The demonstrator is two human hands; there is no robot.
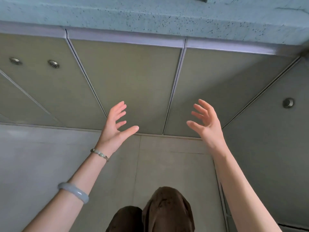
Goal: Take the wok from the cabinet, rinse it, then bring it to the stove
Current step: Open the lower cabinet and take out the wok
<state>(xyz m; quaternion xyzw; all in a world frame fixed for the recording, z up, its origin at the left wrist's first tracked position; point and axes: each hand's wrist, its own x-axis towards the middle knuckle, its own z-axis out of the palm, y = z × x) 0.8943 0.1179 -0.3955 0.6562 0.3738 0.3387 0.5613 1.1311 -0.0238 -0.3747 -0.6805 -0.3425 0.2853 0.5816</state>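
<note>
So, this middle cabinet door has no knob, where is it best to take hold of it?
Probably the top edge of the middle cabinet door, under the countertop overhang, where a pale recessed strip runs like a finger channel. Come from the front and above, fingers hooked behind the edge, then pull. Both the left hand and right hand are open and empty.

Dim, flat, cool-tinted light with soft shadows — wide-angle bending splays the cabinet doors (127, 84), and edges blur slightly.

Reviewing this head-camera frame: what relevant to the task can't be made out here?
- Wok: hidden; every cabinet door is shut.
- Which cabinet holds it: cannot tell.
- Sink and stove: out of view; the top edge cuts off the countertop.
- Left hand and right hand: open, touching nothing.
</note>
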